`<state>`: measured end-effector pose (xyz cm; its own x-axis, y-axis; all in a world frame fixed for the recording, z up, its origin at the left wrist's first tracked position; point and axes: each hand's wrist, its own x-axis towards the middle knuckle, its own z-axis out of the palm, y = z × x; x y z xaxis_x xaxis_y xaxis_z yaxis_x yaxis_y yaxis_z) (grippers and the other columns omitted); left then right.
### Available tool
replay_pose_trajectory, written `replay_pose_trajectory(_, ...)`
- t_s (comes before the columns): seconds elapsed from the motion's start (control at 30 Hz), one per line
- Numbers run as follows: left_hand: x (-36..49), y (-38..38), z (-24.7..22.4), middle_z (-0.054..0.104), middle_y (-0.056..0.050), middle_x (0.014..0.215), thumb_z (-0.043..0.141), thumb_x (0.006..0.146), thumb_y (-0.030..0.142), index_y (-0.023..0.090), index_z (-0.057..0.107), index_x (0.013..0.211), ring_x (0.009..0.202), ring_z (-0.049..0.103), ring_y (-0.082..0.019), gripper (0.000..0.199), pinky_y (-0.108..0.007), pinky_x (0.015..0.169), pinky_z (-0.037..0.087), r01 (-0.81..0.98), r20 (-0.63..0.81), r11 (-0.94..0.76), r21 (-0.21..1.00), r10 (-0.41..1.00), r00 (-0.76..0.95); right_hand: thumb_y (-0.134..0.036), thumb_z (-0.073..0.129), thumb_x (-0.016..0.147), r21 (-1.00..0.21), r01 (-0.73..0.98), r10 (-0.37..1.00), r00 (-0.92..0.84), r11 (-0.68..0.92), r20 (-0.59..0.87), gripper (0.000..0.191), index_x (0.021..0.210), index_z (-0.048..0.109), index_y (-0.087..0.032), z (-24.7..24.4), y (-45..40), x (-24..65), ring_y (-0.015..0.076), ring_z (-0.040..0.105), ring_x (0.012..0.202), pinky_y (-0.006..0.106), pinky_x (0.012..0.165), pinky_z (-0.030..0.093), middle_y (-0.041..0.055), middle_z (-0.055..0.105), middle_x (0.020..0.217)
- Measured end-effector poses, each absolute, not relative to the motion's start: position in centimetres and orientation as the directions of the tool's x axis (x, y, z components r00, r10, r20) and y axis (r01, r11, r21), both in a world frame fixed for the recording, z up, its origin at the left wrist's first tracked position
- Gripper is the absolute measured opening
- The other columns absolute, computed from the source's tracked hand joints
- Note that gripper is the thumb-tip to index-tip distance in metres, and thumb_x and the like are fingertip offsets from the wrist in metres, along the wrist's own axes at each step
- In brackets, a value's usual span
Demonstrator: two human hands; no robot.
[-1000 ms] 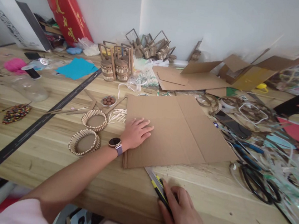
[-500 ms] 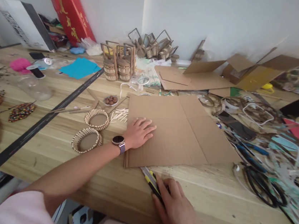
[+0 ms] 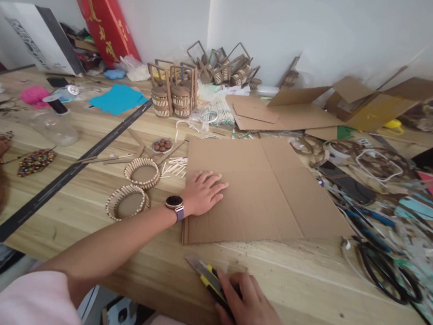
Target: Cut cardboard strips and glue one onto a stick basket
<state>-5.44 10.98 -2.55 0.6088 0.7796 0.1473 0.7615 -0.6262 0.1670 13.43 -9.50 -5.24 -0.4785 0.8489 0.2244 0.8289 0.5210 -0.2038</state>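
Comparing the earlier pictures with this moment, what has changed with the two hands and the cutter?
The right hand has moved the utility knife to the left and a little toward the person; its blade now lies clear of the cardboard edge. Nothing was taken up or let go. The left hand stays flat on the cardboard.

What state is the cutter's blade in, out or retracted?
Out: the blade extends bare past the yellow-and-black handle in the right hand.
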Motion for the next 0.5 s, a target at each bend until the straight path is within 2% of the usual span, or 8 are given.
replay_pose_trajectory(0.2,-5.5,11.1,-2.5,0.047,-0.008,0.15,0.039,0.1,0.042,0.027,0.052,0.139,0.139,0.037,-0.033,0.044,-0.055,0.114,0.026,0.753,0.124,-0.622,0.217,0.782,0.61,-0.022,0.054,0.084,-0.196,0.858,0.874,-0.435,0.475,0.215,0.05,0.134,0.053,-0.022,-5.6,-10.4,12.9,0.0223,0.066,0.086,0.032,0.072,0.059,0.0071,0.065,0.095)
replay_pose_trajectory(0.33,-5.5,11.5,-2.3,0.049,-0.007,0.148,0.046,0.097,0.042,0.029,0.056,0.134,0.138,0.038,-0.031,0.04,-0.054,0.115,0.025,0.739,0.143,-0.603,0.3,0.795,0.59,-0.027,0.052,0.089,-0.235,0.88,0.901,-0.357,0.414,0.248,0.052,0.141,0.049,-0.026,-5.5,-11.1,15.2,0.0225,0.067,0.088,0.032,0.073,0.059,0.0079,0.066,0.097)
replay_pose_trajectory(0.5,-6.7,10.3,-1.3,0.049,-0.013,0.145,0.045,0.097,0.039,0.02,0.055,0.13,0.139,0.037,-0.031,0.039,-0.056,0.118,0.022,0.769,0.226,-0.443,0.46,0.896,0.382,-0.036,0.053,0.093,-0.235,0.898,0.921,-0.326,0.372,0.212,0.055,0.147,0.044,-0.029,-4.3,-10.8,18.0,0.0215,0.07,0.089,0.03,0.071,0.061,0.0073,0.067,0.099)
